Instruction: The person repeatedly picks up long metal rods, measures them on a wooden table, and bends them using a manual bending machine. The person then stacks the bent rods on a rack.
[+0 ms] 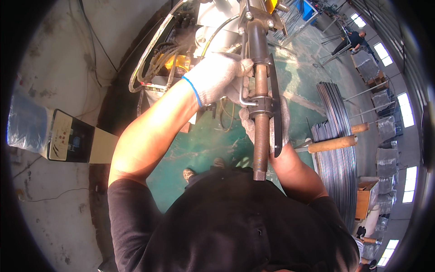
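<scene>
A machine's threaded rod points toward me, with a hex head at its near end. Around it sits a dark clamp collar, and a long black flat bar runs alongside on the right. My left hand, in a white knit glove with a blue cuff, is closed at an L-shaped hex key. The key's short bent end meets the collar's left side. Gloved too, my right hand wraps the collar and rod from underneath; the rod and bar hide part of it.
Hoses and machine parts crowd the upper left. A control box stands by the left wall. Bundled metal tubes lie at right, near a brown roll. Another person is far off at upper right.
</scene>
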A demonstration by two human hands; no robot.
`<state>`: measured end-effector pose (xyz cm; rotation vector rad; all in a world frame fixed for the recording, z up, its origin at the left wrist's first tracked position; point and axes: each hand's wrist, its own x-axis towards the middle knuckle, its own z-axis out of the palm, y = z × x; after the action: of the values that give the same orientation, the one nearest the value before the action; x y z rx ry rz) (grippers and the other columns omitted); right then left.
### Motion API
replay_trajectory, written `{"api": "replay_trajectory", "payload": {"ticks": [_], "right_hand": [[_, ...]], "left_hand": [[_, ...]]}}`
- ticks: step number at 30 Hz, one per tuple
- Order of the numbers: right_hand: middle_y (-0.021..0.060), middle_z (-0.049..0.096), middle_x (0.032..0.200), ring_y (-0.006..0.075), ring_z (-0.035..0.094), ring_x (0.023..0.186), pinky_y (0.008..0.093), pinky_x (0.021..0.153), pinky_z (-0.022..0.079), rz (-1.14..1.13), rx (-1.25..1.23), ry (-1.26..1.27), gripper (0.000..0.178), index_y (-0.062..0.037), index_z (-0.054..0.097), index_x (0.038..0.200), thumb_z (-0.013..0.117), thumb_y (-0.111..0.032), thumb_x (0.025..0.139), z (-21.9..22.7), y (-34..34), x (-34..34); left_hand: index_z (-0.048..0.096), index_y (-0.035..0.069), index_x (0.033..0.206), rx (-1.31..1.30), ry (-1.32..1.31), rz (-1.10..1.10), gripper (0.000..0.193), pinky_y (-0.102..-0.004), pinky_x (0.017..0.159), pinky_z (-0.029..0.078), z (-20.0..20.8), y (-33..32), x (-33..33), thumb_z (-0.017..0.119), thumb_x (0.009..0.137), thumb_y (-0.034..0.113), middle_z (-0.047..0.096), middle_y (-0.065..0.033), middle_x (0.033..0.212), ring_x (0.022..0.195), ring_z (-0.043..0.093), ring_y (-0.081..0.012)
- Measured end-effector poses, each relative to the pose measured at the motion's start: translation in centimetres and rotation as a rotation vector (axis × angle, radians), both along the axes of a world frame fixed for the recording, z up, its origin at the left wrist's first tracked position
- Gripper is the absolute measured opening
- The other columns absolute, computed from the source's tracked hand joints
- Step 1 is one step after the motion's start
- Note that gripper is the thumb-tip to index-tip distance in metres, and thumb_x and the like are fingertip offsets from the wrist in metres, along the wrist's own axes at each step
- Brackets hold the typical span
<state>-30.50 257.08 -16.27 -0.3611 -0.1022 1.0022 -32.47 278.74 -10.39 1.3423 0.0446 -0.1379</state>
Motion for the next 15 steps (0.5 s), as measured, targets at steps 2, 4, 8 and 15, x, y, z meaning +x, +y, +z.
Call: {"api": "replay_trajectory", "payload": {"ticks": [2, 4, 8, 15], "right_hand": [[0.015, 0.069, 0.093, 0.0331, 0.072, 0.08, 0.0456, 0.073, 0.068, 0.037, 0.084, 0.017, 0.049, 0.0021, 0.061, 0.112, 0.043, -0.043, 0.107, -0.9, 0.1, 0.5], [0.0146, 0.068, 0.092, 0.0329, 0.072, 0.079, 0.0454, 0.072, 0.068, 0.049, 0.095, -0.006, 0.049, 0.0026, 0.061, 0.111, 0.042, -0.042, 0.107, -1.0, 0.1, 0.8], [0.0157, 0.067, 0.094, 0.0331, 0.072, 0.08, 0.0465, 0.071, 0.068, -0.048, -0.013, -0.02, 0.048, 0.0034, 0.06, 0.113, 0.043, -0.041, 0.107, -0.3, 0.0, 0.3], [0.0179, 0.069, 0.098, 0.0339, 0.073, 0.076, 0.0419, 0.059, 0.065, -0.111, -0.15, -0.127, 0.05, 0.0023, 0.058, 0.118, 0.041, -0.044, 0.109, -0.2, -0.4, 0.0]], "left_hand": [[0.071, -0.001, 0.109, -0.091, -0.008, -0.017, 0.028, -0.0346, 0.064, 0.053, -2.5, -0.1, 1.9, 0.064, 0.108, 0.026, 0.066, -0.0056, 0.082, 0.072, 0.066, -0.0172], [0.071, -0.001, 0.107, -0.088, -0.04, -0.004, 0.027, -0.0343, 0.063, 0.052, -3.3, -0.1, 2.3, 0.064, 0.108, 0.025, 0.067, -0.006, 0.082, 0.071, 0.066, -0.0181], [0.071, -0.001, 0.104, 0.048, -0.102, 0.071, 0.025, -0.0338, 0.062, 0.051, -1.5, -0.5, 0.6, 0.062, 0.108, 0.023, 0.069, -0.0077, 0.082, 0.067, 0.066, -0.0195], [0.066, -0.005, 0.104, -0.24, 0.041, 0.114, 0.024, -0.0304, 0.064, 0.052, 1.1, -0.1, 4.1, 0.055, 0.11, 0.016, 0.069, -0.0077, 0.081, 0.069, 0.065, -0.0167]]}}
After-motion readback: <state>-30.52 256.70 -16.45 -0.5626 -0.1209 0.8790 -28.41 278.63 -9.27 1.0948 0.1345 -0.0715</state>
